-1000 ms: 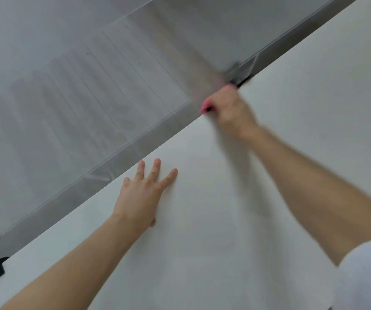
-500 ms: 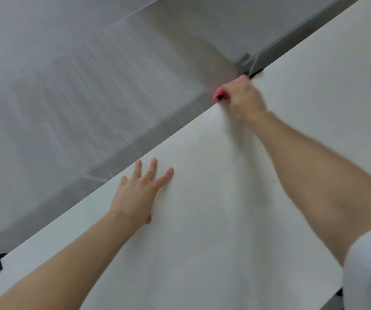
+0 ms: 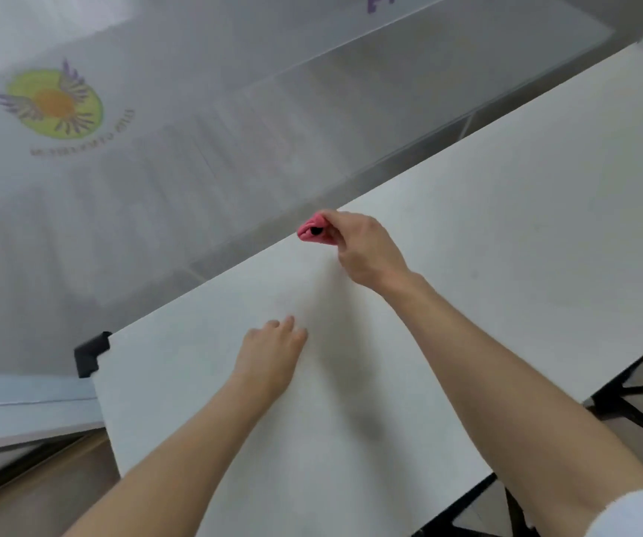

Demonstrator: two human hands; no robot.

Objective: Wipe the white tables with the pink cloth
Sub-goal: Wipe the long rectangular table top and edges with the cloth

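Nearest, the left hand lies palm down on the white surface. Its fingers are loose and hold nothing, so it looks like a brace for the reach. At the left corner of the surface sits a black bracket, and a black frame shows under its right side.

Farther out, the right hand is curled around the pink cloth, which is bunched into a small wad right at the far edge of the surface. Only the end of the wad pokes out past the fingers. A dark spot shows in its folds, and I cannot tell what it is.

The cloth looks soft, light and limp. It should squash under pressure and hold no shape of its own, so it is best gripped around the bunched middle, as it is here, with some of it left free underneath to rub. The surface looks stiff and smooth, so the cloth should slide easily. A loose grip might let it unroll or slip over the edge.

Beyond the edge stands a frosted panel with a blurred yellow-green emblem.
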